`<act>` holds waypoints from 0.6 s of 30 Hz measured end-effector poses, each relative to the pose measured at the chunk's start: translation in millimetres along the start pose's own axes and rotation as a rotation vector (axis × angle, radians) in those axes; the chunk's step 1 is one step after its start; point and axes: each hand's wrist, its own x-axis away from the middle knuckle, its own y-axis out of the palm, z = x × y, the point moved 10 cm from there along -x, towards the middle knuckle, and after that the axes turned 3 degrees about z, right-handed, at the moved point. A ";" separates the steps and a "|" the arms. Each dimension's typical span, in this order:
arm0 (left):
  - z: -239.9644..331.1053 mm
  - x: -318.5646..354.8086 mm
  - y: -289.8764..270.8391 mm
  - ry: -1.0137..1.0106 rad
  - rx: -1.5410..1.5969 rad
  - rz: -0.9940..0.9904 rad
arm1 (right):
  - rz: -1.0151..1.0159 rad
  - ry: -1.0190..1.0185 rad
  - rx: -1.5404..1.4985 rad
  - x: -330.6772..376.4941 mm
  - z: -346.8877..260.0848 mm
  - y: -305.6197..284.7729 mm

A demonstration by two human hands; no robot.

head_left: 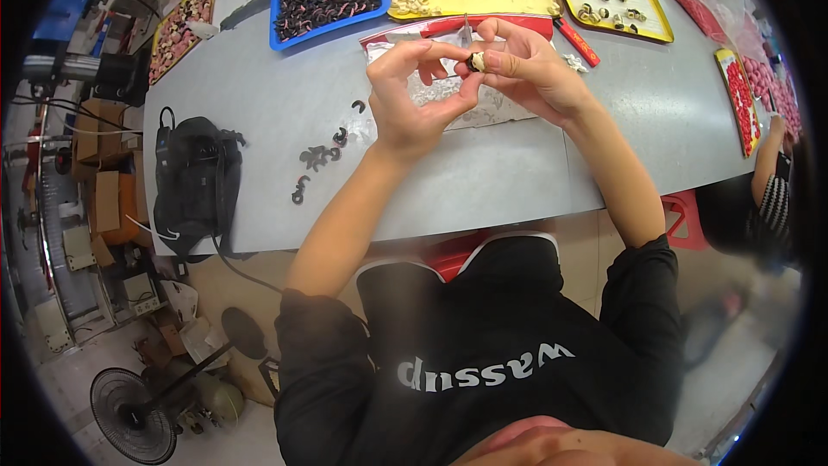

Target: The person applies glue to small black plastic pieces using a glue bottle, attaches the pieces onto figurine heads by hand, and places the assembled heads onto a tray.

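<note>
My left hand (407, 97) and my right hand (536, 67) meet above the table, their fingertips pinching a small cream-and-black piece (477, 61) from both sides. Its exact kind is too small to make out. Beneath my hands lies a white sheet (496, 112) with a red border, partly hidden by them. A pointed grey metal tip (467, 33) shows just behind the fingers. Left of my left hand, several black curved pieces (319, 155) are scattered on the grey table (259, 108).
Along the back stand a blue tray (385, 9) of black-and-pink curved pieces and yellow trays (483, 0) (662, 33) of cream and cream-and-black pieces. A red stick-shaped tool (580, 41) lies at right. A black bag (197, 177) sits left. Another person's arm (768, 155) is at far right.
</note>
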 end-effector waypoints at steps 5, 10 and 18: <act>1.9 1.5 2.9 0.008 0.025 -0.016 | -0.005 -0.009 0.008 1.5 0.4 1.4; 9.4 2.6 5.3 0.031 0.070 -0.059 | -0.050 0.023 0.035 1.5 8.7 2.7; 14.1 6.3 4.2 0.076 0.076 0.000 | -0.120 -0.031 0.006 2.6 4.5 10.5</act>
